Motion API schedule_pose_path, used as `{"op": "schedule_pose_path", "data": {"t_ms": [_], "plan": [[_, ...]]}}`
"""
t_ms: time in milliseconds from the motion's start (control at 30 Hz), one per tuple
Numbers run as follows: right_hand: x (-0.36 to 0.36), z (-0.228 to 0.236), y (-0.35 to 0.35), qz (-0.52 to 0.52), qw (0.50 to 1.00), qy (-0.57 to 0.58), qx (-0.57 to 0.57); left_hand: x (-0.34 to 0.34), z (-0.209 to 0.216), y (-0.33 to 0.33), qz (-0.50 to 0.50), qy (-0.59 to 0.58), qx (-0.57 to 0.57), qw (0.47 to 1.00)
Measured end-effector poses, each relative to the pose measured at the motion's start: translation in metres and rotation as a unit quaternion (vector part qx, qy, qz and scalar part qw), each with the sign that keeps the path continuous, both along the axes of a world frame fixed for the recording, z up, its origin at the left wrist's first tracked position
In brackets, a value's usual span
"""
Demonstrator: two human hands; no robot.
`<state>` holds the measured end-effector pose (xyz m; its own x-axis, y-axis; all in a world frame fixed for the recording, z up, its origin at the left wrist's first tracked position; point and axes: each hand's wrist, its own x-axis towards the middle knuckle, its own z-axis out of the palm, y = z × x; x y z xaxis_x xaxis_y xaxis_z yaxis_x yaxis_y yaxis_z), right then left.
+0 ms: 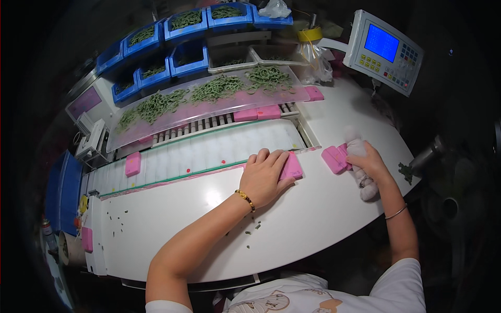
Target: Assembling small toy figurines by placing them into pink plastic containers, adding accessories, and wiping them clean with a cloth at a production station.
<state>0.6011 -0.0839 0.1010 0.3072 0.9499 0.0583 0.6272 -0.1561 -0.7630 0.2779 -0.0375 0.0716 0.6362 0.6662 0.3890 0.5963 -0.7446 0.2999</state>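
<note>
My left hand (262,177) lies over a pink block (292,168) at the near edge of the white belt. The fingers reach across its far side and the thumb is on its near side; the palm hides part of it. My right hand (370,163) is closed round a greyish-white, lumpy cloth bundle (368,189) on the right of the white table. Against the bundle's left side sit pink blocks (334,159), close together. Another pink block (133,164) lies at the belt's left end.
Behind the belt (198,159) are rollers and a clear sheet (209,107) with piles of green rings (216,87). Blue bins (189,56) stand beyond. A control panel (383,52) with a blue screen rises at the far right. Green scraps (248,232) dot the table (209,235).
</note>
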Motion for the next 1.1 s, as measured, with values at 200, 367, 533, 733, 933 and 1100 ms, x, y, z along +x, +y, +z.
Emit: {"op": "schedule_pose_path", "data": {"t_ms": [200, 367, 533, 733, 933, 1100], "plan": [[-0.071, -0.004, -0.003, 0.079, 0.996, 0.032, -0.009, -0.004, -0.001, -0.001, -0.007, 0.010, -0.002, 1.000], [-0.110, -0.014, -0.012, 0.091, 0.993, 0.075, -0.012, -0.049, 0.002, -0.002, -0.002, 0.040, -0.001, 0.999], [-0.173, -0.019, -0.015, 0.175, 0.959, 0.213, -0.061, -0.125, 0.014, -0.026, 0.036, 0.098, -0.027, 0.994], [-0.218, 0.001, -0.005, 0.342, 0.850, 0.357, -0.180, -0.209, 0.033, -0.037, 0.079, 0.153, -0.005, 0.985], [-0.188, 0.039, 0.015, 0.430, 0.883, -0.051, -0.182, -0.227, 0.052, -0.045, 0.156, 0.061, 0.054, 0.984], [-0.152, 0.032, 0.040, 0.351, 0.906, 0.076, -0.223, -0.185, 0.052, -0.057, 0.105, -0.008, 0.076, 0.991]]}}
